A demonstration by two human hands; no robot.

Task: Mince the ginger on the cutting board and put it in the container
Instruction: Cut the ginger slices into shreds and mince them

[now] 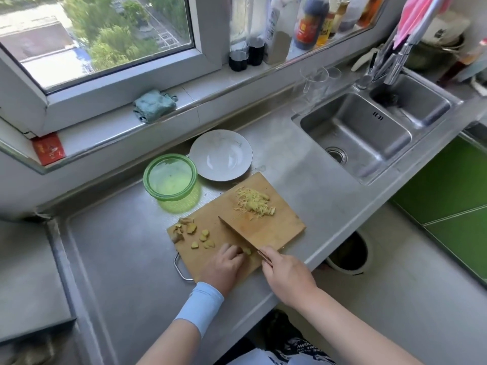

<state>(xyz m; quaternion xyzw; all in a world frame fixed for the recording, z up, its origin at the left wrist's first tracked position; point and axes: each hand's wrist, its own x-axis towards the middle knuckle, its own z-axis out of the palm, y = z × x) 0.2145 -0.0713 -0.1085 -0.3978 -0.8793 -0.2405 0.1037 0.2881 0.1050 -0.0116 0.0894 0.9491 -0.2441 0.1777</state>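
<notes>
— Biggest first?
— Steel counter, bearing a wooden cutting board at the front edge.
— Beside the board?
— Green container, lid off, just past the far left corner.
— Hands?
— Right hand wrapped round the cleaver handle, blade on the board. Left hand curled, pinning a ginger piece beside the blade.
— Other ginger?
— Shredded pile on the board's far half, slices at left.

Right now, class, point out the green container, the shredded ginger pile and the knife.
green container (pixel 179 204), head view, on its near wall
shredded ginger pile (pixel 254 201), head view, middle of the heap
knife (pixel 241 237), head view, flat of the blade
</notes>
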